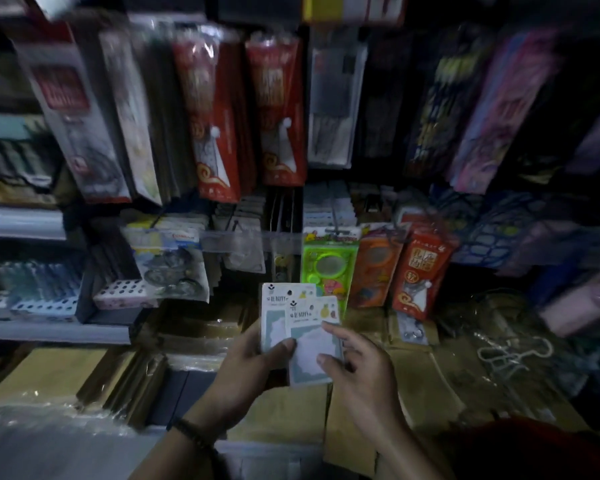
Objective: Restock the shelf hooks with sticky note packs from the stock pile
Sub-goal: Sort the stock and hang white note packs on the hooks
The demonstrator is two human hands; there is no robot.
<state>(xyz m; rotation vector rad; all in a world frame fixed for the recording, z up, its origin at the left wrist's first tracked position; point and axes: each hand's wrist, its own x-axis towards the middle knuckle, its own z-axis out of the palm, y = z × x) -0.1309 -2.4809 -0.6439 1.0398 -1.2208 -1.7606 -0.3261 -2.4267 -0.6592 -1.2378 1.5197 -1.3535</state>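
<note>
Here, fingers of the left hand point(246, 363) grip the rear sticky note pack point(277, 304), the right hand point(359, 370) pinches the front pack point(313, 355): two packs.

- Dim light throughout (the edges go nearly black).
- Grey shelf ledges point(21, 221) at nine o'clock.
- Red hanging packets point(215, 116) at twelve o'clock, among crowded blurred merchandise.
- Brown cardboard boxes point(284, 417) at six o'clock; plastic-wrapped bundles point(49, 420) at seven.

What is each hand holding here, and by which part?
The left hand grips the rear sticky note pack by its lower left edge. The right hand pinches the front sticky note pack at its right edge.
</note>
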